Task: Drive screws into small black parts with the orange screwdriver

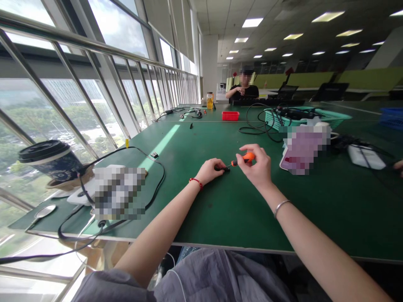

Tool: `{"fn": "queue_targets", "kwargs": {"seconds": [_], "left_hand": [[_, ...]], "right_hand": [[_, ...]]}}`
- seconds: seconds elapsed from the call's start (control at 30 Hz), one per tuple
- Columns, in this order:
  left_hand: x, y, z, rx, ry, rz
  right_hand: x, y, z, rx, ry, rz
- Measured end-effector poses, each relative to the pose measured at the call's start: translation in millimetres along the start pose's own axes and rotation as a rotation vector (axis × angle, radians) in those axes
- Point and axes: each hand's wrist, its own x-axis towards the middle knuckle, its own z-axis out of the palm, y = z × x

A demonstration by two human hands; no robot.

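Observation:
My right hand (pixel 257 165) is closed around a small screwdriver with an orange handle (pixel 244 158), its tip pointing left. My left hand (pixel 210 170) is closed on a small black part (pixel 224 168) that rests on the green table (pixel 226 209). The screwdriver's tip meets that part. Both forearms reach in from the table's near edge. A red cord circles my left wrist and a silver bangle my right.
A lidded coffee cup (pixel 52 161) and black cables (pixel 151 184) lie at the left. A red tray (pixel 230 115), a teal basket (pixel 302 116) with cables and a white power strip (pixel 367 156) stand farther off. A person (pixel 244 86) sits at the far end.

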Motion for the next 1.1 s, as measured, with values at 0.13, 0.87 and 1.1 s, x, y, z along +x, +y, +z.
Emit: {"fn": "queue_targets", "kwargs": {"seconds": [0.13,0.87,1.1], "left_hand": [[-0.2,0.6,0.1,-0.011,-0.003,0.014],[1.1,-3.2,1.1,0.018,-0.008,0.022],[0.7,-0.2,-0.1,0.056,-0.016,0.032]], "right_hand": [[0.4,-1.1,-0.7,-0.007,0.004,-0.002],[1.9,2.8,-1.5,0.007,-0.012,-0.050],[2.3,-0.3,-2.0,-0.032,-0.005,-0.009]]}}
